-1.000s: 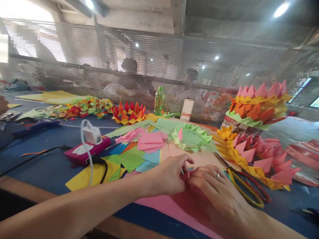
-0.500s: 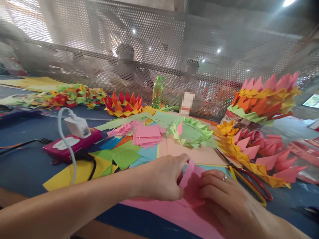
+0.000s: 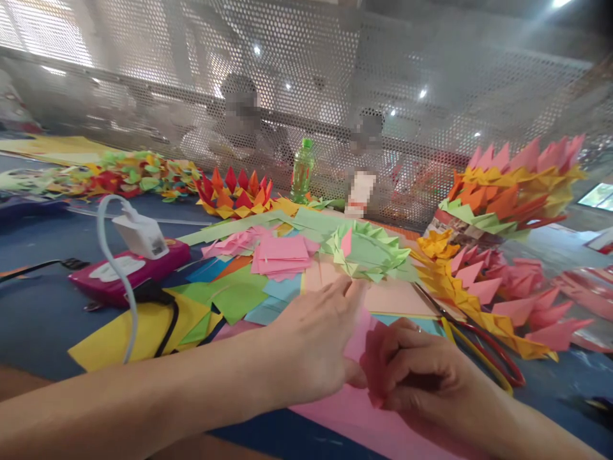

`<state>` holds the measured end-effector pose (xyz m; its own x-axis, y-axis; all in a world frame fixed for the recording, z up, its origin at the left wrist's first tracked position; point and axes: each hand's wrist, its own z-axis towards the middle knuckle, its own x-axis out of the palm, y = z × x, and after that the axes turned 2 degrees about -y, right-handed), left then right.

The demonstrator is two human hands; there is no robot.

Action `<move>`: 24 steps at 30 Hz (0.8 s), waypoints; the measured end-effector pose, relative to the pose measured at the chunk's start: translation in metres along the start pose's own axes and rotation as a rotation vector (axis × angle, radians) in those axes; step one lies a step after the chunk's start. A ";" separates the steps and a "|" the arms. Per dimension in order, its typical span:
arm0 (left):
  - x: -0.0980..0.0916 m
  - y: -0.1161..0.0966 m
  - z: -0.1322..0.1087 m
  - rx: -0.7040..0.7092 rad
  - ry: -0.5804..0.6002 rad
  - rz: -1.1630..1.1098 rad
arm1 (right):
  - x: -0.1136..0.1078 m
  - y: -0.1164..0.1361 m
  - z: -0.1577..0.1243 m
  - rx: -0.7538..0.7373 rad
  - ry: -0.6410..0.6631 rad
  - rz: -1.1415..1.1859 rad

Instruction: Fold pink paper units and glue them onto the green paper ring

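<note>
A small folded piece of pink paper [image 3: 375,365] is pinched between the thumb and fingers of my right hand [image 3: 426,367]. My left hand [image 3: 313,338] is stretched out beside it, fingers straight and thumb apart, the thumb tip close to the paper's left edge; whether it touches I cannot tell. Under both hands lies a larger pink sheet [image 3: 354,418]. Just beyond them sits a ring of light green folded paper points [image 3: 373,252] with one pink point. A stack of pink paper squares [image 3: 281,255] lies to its left.
Scissors [image 3: 498,358] with red and yellow handles lie right of my right hand. Yellow and pink folded strips [image 3: 483,291] and a tiered paper piece [image 3: 512,185] stand at right. A magenta power bank [image 3: 129,271] with white charger is at left. A green bottle [image 3: 302,171] stands behind.
My left hand has loosened from the pink paper and straightened its fingers forward. My right hand now pinches the paper, which has turned and looks more folded.
</note>
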<state>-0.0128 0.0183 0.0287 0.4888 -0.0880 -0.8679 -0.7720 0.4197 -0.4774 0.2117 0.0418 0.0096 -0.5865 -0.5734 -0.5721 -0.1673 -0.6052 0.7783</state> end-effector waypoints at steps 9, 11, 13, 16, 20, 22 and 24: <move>-0.007 -0.005 0.000 0.033 0.079 -0.023 | 0.004 -0.001 0.000 0.165 -0.115 -0.212; -0.009 -0.007 0.001 0.018 0.112 -0.044 | 0.006 0.000 0.000 0.174 -0.125 -0.254; -0.009 -0.008 0.001 0.014 0.144 -0.059 | 0.008 0.000 0.000 0.175 -0.134 -0.270; -0.008 -0.009 0.000 0.017 0.162 -0.063 | 0.009 0.000 0.000 0.172 -0.150 -0.277; -0.008 -0.010 0.000 0.034 0.173 -0.063 | 0.010 0.000 0.001 0.175 -0.147 -0.274; -0.010 -0.012 0.000 0.035 0.201 -0.065 | 0.010 -0.001 0.002 0.181 -0.139 -0.276; -0.011 -0.014 0.001 0.022 0.229 -0.068 | 0.011 -0.001 0.003 0.184 -0.137 -0.275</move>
<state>-0.0074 0.0142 0.0450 0.4328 -0.3180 -0.8435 -0.7302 0.4250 -0.5349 0.2029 0.0376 0.0038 -0.5983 -0.3161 -0.7363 -0.4661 -0.6102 0.6407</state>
